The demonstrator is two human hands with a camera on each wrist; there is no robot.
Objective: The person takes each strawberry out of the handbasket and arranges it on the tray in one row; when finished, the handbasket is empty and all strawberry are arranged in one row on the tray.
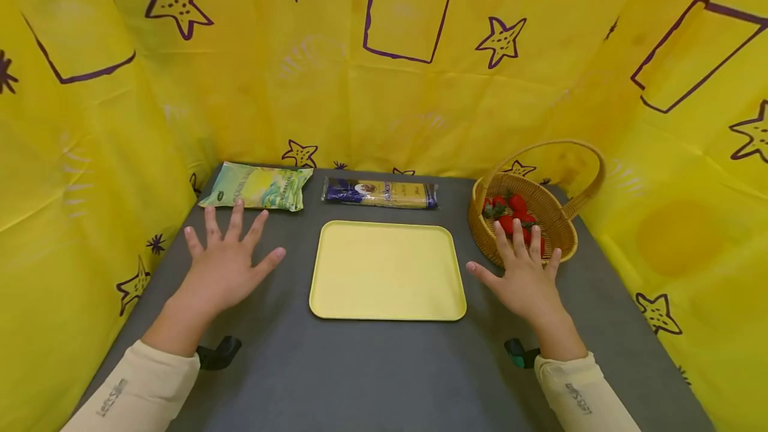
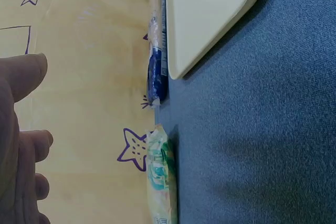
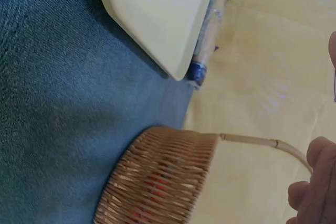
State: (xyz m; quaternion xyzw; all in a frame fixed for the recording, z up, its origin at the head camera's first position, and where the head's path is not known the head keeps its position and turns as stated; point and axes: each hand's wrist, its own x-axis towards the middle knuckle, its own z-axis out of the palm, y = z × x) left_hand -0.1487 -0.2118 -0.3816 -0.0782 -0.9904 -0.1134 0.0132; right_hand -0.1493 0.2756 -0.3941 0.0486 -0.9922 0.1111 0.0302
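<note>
My left hand (image 1: 223,271) hovers over the table with its fingers spread, nearest a green and yellow soft packet (image 1: 258,187). On the other side, my right hand (image 1: 528,284) has its fingers spread too, and its fingertips overlap a wicker basket (image 1: 555,219) in the head view. Several red strawberries (image 1: 517,203) lie inside that basket. Between the hands a pale yellow tray (image 1: 387,271) lies flat, bare on top. Behind the tray is a long blue and yellow packet of pasta (image 1: 381,193). Neither hand holds anything.
A grey cloth (image 1: 384,379) covers the table. Yellow curtains (image 1: 270,85) with purple drawings close off the back and both sides. The basket's tall arched handle (image 1: 591,155) rises at the back right. Dark wrist camera mounts (image 1: 221,353) show below the hands.
</note>
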